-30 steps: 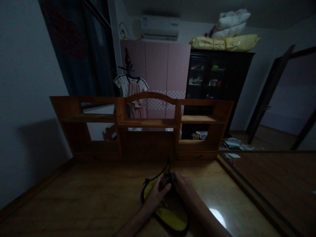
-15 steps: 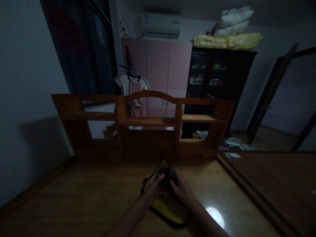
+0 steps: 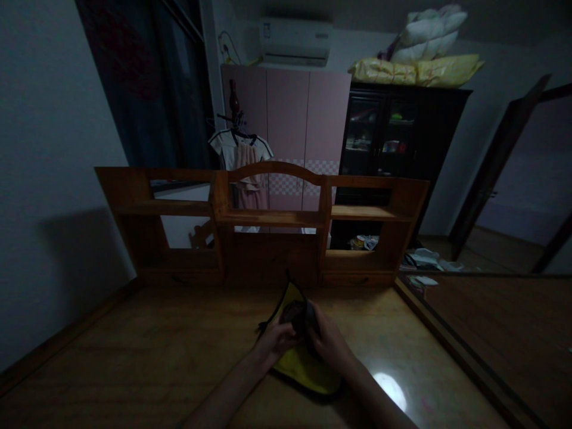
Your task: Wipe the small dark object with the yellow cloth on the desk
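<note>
desk (image 3: 134,357): bare wood on the left side, nothing has shifted there; the wooden shelf unit (image 3: 268,220) sits along its back edge as before

left hand (image 3: 274,339): has slid a bit further from the body over the last second. The grip is closed, fingers curled in at the near edge of the yellow pouch (image 3: 308,369), and it looks like it's pinching the fabric. Honestly it's pretty dim, so I can't make out each finger

yellow pouch: this is the real change. A second ago it was lying mostly flat on the desk, and now its far flap is pulled up into a point just behind the hands. The near end is still down on the desk, roughly centre and close to the person

dark round thing (image 3: 298,313): small and blackish, right between the two hands and up against the raised flap, sitting higher than it did a second ago. Can't tell what it is, and I can't tell whether it's partly inside the pouch or just pressed against it

right hand (image 3: 328,342): grip closed around the right side of the dark round thing, with the fingers wrapped over it. It moved forward together with the left

what that adds up to: I'd say both hands are busy with the pouch and the dark thing together, and the pouch mouth is being held open

glare spot (image 3: 389,387): a lamp reflection on the desk right of the right forearm, same as before
</note>
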`<state>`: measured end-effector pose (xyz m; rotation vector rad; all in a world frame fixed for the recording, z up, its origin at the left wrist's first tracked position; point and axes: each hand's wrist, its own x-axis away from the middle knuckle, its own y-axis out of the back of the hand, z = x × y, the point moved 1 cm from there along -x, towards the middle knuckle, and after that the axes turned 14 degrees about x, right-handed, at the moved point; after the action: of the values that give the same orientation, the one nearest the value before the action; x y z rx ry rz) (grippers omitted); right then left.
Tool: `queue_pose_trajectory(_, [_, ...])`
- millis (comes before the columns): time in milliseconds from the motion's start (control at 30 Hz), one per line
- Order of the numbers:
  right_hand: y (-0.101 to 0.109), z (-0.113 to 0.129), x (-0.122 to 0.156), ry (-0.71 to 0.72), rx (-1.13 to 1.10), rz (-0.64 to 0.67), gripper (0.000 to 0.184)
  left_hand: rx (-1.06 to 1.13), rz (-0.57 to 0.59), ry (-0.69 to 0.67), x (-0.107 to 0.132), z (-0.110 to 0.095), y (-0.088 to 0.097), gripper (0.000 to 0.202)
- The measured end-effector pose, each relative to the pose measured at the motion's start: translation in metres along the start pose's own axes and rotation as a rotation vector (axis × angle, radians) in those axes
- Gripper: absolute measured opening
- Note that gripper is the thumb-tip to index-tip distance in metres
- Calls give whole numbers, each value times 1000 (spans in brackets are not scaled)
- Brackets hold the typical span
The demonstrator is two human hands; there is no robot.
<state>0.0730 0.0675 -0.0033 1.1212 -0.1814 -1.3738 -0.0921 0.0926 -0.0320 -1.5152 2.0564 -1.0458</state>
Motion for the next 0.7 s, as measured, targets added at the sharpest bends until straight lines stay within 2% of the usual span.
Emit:
queue_pose_trajectory(200, [2, 4, -4, 14, -24, -57, 57, -110, 110, -44, -2, 4, 3, 72])
queue_pose_trajectory(400, [2, 6, -4, 17, -23, -57, 57, -170, 162, -42, 5, -1, -5, 74])
queue_pose_trajectory(500, [4, 3, -4, 3, -17, -68, 58, -337, 99, -178, 11, 5, -12, 73])
queue_pose_trajectory(600, [9, -1, -4, -13, -2, -93, 53, -608, -17, -341, 20, 12, -22, 68])
queue_pose_trajectory(700, [11, -4, -3, -23, 34, -114, 46, -801, -84, -421, 30, 11, -33, 60])
